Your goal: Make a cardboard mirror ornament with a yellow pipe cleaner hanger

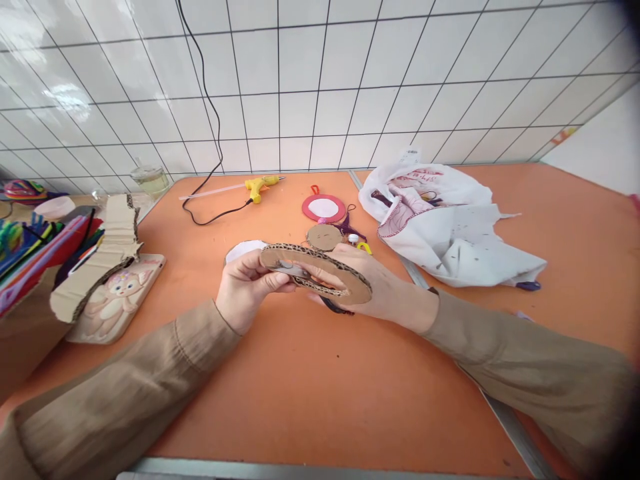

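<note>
A corrugated cardboard ring is held up over the middle of the table, tilted so its cut edge shows. My left hand pinches its left side, thumb in front. My right hand is behind the ring's right side, fingers curled and partly hidden. It grips what look like scissors: a grey blade shows at the ring's opening and a dark handle pokes out below. Just beyond the hands lie a cardboard disc and a white round piece.
A yellow glue gun lies at the back, its black cord running up the tiled wall. Near it is a red-rimmed round piece. A white bag spreads at right. At left are a phone, torn cardboard and craft supplies.
</note>
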`<state>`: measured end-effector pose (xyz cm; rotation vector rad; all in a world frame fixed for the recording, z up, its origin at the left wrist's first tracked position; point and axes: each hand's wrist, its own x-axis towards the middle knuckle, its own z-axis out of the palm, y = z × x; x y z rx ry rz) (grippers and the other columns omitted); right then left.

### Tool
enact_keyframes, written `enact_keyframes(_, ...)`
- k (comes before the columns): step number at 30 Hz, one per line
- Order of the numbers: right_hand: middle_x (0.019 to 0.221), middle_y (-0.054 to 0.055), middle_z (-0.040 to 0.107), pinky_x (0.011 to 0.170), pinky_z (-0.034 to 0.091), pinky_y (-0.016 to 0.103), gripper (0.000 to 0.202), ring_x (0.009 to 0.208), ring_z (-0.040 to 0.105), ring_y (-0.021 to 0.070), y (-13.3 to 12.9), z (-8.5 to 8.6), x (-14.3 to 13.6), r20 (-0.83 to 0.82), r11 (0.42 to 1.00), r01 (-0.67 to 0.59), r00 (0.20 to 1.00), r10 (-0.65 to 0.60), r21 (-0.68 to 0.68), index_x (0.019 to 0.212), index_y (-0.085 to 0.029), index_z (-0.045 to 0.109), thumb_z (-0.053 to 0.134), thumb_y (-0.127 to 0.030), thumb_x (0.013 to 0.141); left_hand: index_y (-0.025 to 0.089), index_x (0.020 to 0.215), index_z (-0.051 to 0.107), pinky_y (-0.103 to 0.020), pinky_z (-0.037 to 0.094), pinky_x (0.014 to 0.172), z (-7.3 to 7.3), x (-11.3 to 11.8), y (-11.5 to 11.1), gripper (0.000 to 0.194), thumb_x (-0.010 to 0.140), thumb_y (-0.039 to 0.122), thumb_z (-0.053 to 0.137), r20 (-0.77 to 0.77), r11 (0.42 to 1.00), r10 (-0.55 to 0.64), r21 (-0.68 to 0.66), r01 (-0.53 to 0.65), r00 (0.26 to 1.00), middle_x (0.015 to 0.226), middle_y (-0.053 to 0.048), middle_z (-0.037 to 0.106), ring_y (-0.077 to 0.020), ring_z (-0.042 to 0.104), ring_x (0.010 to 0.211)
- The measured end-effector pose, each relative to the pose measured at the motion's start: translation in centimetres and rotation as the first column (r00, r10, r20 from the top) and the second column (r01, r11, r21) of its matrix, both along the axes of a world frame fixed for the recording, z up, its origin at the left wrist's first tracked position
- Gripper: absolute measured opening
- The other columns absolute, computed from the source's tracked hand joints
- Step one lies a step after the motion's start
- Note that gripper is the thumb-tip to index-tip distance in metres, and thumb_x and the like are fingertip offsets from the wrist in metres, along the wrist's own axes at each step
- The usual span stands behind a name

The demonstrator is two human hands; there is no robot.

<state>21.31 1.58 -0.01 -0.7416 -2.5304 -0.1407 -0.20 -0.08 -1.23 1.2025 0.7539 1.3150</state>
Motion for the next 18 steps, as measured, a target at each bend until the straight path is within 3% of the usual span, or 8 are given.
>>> enact_keyframes(7, 0.061, -0.001, 0.049, 0.061, 0.028, 0.032, 0.025, 0.056, 0.038, 0.0151, 0.42, 0.65, -0.23, -0.056, 0.988, -0.051, 0.997, 0.06, 0.148, 0.101, -0.019, 0.068, 0.045, -0.026, 0.095, 0.018, 0.074, 0.079, -0.027, 0.067, 0.062, 0.28, 0.25, -0.07, 0.023, 0.06, 0.03, 0.093, -0.012, 1.0, 0.006, -0.02, -0.006, 1.0, 0.08, -0.005, 0.079, -0.0201, 0.076, 0.071)
enact_keyframes(13, 0.062, -0.001, 0.05, 0.06, 0.029, 0.033, 0.017, 0.056, 0.041, 0.0154, 0.15, 0.63, -0.24, -0.034, 0.998, -0.049, 0.998, 0.051, 0.049, 0.093, -0.022, 0.066, 0.049, -0.021, 0.095, 0.019, 0.072, 0.079, -0.025, 0.066, 0.061, 0.28, 0.41, -0.07, 0.019, 0.062, 0.028, 0.092, -0.008, 1.0, 0.007, -0.004, -0.007, 1.0, 0.078, -0.004, 0.078, -0.0184, 0.075, 0.07)
enact_keyframes(18, 0.066, 0.0, 0.057, 0.063, 0.034, 0.033, 0.023, 0.062, 0.049, 0.0174, -0.04, 0.76, -0.17, -0.007, 0.999, -0.02, 1.0, 0.02, -0.038, 0.104, -0.024, 0.067, 0.045, -0.024, 0.099, 0.019, 0.075, 0.08, -0.024, 0.066, 0.061, -0.01, 0.32, 0.04, 0.02, 0.063, 0.029, 0.092, 0.015, 1.0, -0.017, -0.004, 0.017, 1.0, 0.077, -0.004, 0.079, -0.0164, 0.074, 0.067)
